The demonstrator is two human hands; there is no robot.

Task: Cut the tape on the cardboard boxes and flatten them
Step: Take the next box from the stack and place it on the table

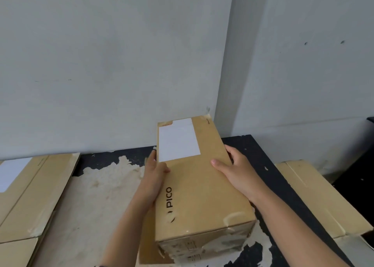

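Head view, left to right: flattened boxes (30, 196) lie stacked at the left of the counter (113, 186), likely finished. At centre, the left hand (155, 173) and right hand (236, 169) clasp opposite sides of an unflattened PICO box (198, 188), each grip curled round an edge, seemingly steadying it for cutting. Another cardboard box (315, 196) sits at the right.

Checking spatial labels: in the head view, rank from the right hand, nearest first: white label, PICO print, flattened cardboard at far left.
From the right hand:
1. White label, just left of it on the box top.
2. PICO print, lower left, by the left wrist.
3. Flattened cardboard, far left on the table.
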